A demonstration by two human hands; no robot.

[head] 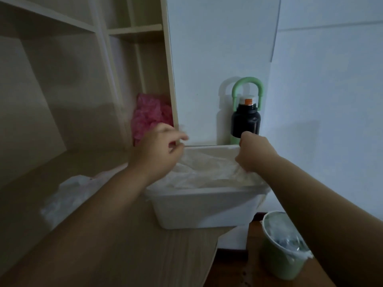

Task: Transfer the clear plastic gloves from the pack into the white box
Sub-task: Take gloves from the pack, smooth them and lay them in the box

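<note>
I am seeing the crumpled pack point(66, 193) lying at far left on the desk point(176, 255), beside the left forearm. The left hand point(159, 150) is hovering over the left rear corner of the white box point(203, 208), fingers half curled and blurred; I cannot tell whether it is pinching anything. The clear plastic gloves point(207, 175) are lying heaped inside the box. The right hand point(255, 152) is gripping their right edge, fingers curled tight, above the box's right rim.

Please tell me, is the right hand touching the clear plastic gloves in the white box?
Touching. The head view shows the right hand gripping the clear plastic gloves with curled fingers; the film rises to it from the white box.
</note>
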